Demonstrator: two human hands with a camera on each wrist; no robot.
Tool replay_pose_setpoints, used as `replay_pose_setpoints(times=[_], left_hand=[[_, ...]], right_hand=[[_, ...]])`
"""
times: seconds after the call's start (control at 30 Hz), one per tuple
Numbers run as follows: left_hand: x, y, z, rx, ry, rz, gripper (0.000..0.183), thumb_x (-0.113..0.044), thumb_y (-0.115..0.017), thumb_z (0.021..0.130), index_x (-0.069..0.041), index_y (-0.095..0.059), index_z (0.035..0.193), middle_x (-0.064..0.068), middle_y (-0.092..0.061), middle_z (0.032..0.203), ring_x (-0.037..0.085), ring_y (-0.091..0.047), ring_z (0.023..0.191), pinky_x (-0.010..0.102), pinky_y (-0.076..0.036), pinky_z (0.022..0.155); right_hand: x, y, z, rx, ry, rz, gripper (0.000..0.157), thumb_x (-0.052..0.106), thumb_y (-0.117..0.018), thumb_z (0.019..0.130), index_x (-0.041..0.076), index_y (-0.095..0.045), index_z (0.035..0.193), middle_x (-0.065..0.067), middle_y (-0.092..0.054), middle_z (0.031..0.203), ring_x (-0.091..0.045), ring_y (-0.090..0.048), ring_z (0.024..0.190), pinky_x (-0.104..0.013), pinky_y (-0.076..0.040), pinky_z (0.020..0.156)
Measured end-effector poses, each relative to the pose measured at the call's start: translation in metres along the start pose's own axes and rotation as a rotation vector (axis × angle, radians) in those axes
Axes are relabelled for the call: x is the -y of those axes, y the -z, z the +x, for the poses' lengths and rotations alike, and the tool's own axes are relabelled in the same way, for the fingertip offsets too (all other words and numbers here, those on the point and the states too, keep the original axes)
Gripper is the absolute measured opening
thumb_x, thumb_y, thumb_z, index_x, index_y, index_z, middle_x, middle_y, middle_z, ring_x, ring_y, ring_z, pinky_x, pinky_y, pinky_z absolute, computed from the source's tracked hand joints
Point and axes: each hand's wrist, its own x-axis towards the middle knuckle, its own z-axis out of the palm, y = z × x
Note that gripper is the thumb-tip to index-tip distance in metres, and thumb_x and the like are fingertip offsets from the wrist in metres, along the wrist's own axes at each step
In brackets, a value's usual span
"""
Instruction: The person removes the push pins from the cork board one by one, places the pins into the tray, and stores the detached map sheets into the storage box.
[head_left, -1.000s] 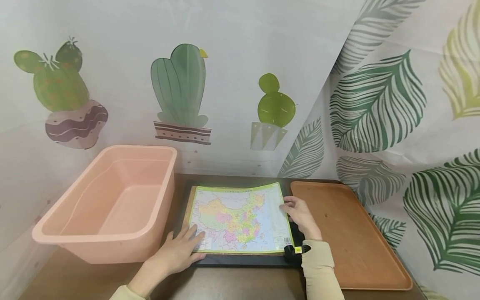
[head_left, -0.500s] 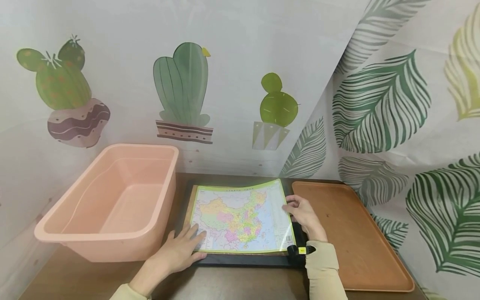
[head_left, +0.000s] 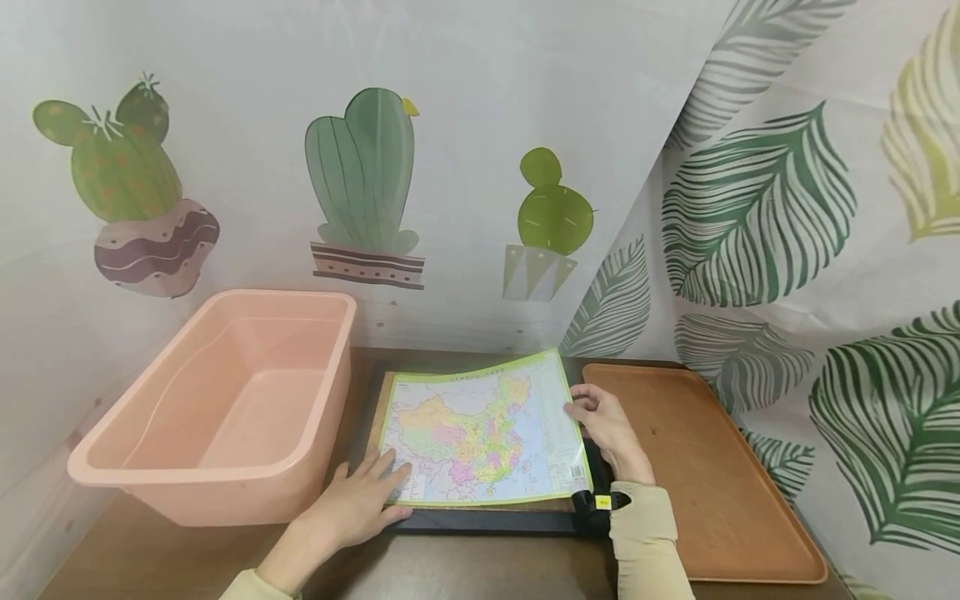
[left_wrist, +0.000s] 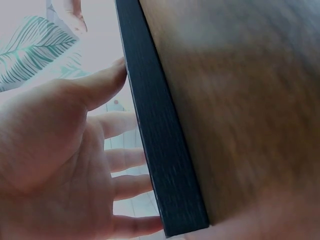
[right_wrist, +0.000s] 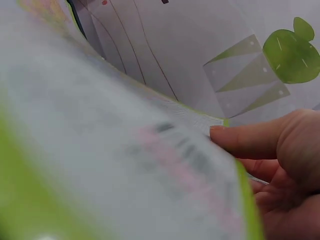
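A laminated map sheet (head_left: 457, 433) with a lime-green border lies over a black frame (head_left: 487, 522), whose brown board shows as a strip at the left. My right hand (head_left: 609, 429) pinches the sheet's right edge, and that side curves up off the frame. In the right wrist view my thumb (right_wrist: 250, 139) presses on the map's face, the other fingers behind it. Fingers spread, my left hand (head_left: 356, 504) rests on the lower left corner of the map and frame. The left wrist view has its thumb against the frame's black side (left_wrist: 155, 125).
On the left stands a deep pink plastic basin (head_left: 330, 392). A brown tray (head_left: 697, 467) lies flat at the right, close to my right forearm. Behind the wooden table (head_left: 450, 571) hangs a white curtain (head_left: 465, 183) printed with cacti and leaves.
The map's right side has risen, its upper right corner higher now, with my right hand still pinching the edge. My left hand has stayed in place.
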Motion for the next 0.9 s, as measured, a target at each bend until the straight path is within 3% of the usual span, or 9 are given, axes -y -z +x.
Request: replay_pose_setpoints(times=[0.5, 0.9], left_hand=[[-0.001, 0.001, -0.001, -0.007, -0.006, -0.001, 0.063, -0.05, -0.059, 0.094, -0.011, -0.05, 0.143, 0.023, -0.037, 0.15, 0.047, -0.03, 0.138, 0.072, -0.027, 0.1], [-0.002, 0.004, -0.003, -0.052, -0.041, 0.019, 0.062, -0.048, -0.058, 0.095, -0.011, -0.048, 0.144, 0.023, -0.038, 0.149, 0.046, -0.034, 0.136, 0.07, -0.03, 0.1]], right_hand=[[0.007, -0.005, -0.002, -0.082, 0.057, -0.047, 0.026, 0.001, -0.06, 0.095, 0.0, -0.058, 0.121, -0.019, -0.064, 0.102, -0.024, -0.062, 0.081, -0.03, -0.05, 0.068], [0.017, 0.0, -0.007, -0.109, 0.046, 0.014, 0.03, 0.005, -0.059, 0.097, 0.0, -0.055, 0.126, -0.021, -0.059, 0.109, -0.024, -0.064, 0.083, -0.029, -0.054, 0.066]])
